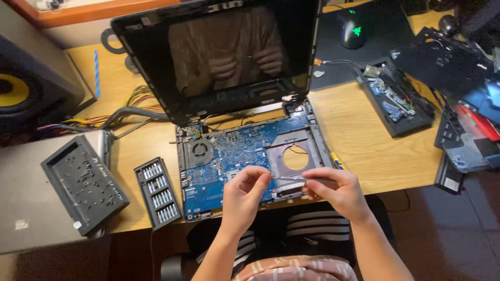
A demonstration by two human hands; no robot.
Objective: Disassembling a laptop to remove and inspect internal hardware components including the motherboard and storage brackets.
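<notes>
An opened laptop lies on the wooden desk with its blue motherboard [234,151] bare and its dark screen [219,52] tilted up behind. Over the front edge of the board, my left hand [246,193] and my right hand [336,190] pinch the two ends of a thin grey strip [288,178], which looks like a flat ribbon cable. The strip stretches level between my fingertips. A round cooling fan [199,151] sits at the board's left and a silver bay with a round hole [296,156] at its right.
A black case of screwdriver bits [158,192] and a black plastic panel [83,182] lie to the left. Black trays of loose parts [398,104] sit on the right, a mouse [352,30] on a dark mat behind, a speaker [21,91] far left.
</notes>
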